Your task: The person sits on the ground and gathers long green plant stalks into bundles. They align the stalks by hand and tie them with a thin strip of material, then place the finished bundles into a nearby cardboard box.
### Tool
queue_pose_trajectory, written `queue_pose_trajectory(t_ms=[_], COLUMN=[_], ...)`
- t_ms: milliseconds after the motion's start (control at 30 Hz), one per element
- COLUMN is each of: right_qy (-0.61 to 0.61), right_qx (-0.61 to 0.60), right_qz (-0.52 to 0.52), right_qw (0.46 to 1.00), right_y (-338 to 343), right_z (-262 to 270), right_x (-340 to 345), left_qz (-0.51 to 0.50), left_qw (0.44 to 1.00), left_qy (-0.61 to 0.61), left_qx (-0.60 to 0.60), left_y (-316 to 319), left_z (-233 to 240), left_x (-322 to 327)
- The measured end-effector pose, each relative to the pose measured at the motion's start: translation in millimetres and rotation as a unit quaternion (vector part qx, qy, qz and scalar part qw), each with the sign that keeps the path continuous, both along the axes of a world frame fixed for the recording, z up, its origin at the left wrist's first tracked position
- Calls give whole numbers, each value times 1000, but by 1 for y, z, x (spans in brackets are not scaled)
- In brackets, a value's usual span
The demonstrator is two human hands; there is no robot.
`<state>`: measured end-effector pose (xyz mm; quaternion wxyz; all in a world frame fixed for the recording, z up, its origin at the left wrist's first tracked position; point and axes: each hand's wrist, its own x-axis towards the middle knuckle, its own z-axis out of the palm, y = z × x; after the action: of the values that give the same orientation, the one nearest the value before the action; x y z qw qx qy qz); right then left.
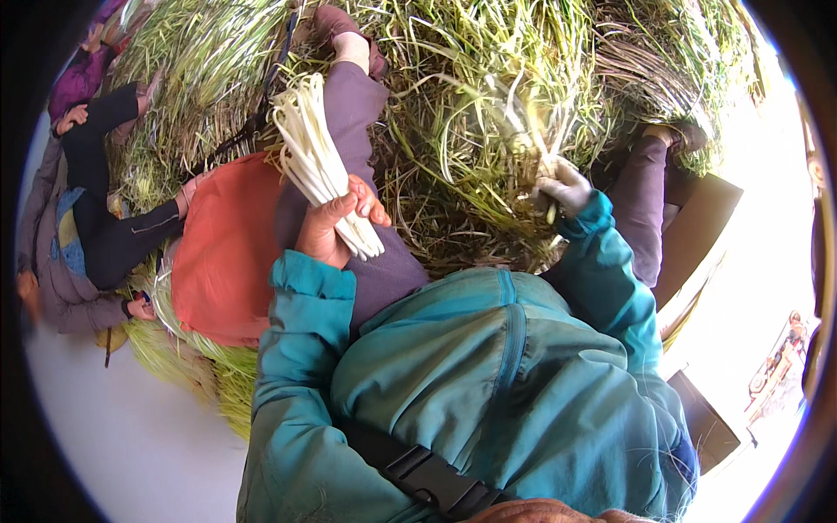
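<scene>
My left hand (325, 230) is wrapped around the lower part of a bundle of long, pale vegetable stalks (308, 147). The bundle tilts up and to the left above my left thigh. My right hand (569, 188), which looks to be in a pale glove, grips a few whitish stalks (546, 147) by their lower ends. Those stalks are blurred, so their number is unclear. Below and around my right hand spreads a large tangled heap of green and yellowish leafy stalks (471, 189), lying between my legs.
A red cloth (225, 255) lies beside my left thigh. Another seated person (78, 255) is at the far left, by more piled greens (176, 85). To my right stand a cardboard box (696, 235) and a second cardboard piece (703, 418). A dark strap (261, 104) crosses the pile.
</scene>
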<state>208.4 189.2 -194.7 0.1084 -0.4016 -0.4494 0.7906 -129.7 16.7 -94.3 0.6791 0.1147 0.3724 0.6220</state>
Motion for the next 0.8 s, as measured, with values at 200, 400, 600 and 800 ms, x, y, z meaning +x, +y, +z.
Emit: queue_pose_trajectory(t_ms=[200, 400, 600, 800], right_qy=[91, 26, -356, -371], right_qx=[240, 553, 411, 294], right_qz=[-138, -78, 421, 516], right_qw=[957, 829, 726, 713], right_y=[-37, -44, -50, -59], right_z=[122, 128, 17, -101], right_x=[-10, -50, -63, -11], left_qz=[27, 42, 44, 39], left_qw=[999, 997, 996, 997], left_qy=[-40, -53, -70, -58], left_qx=[20, 31, 38, 21], left_y=[-11, -15, -14, -7], left_z=[-7, -10, -9, -10], left_x=[-4, -4, -8, -7])
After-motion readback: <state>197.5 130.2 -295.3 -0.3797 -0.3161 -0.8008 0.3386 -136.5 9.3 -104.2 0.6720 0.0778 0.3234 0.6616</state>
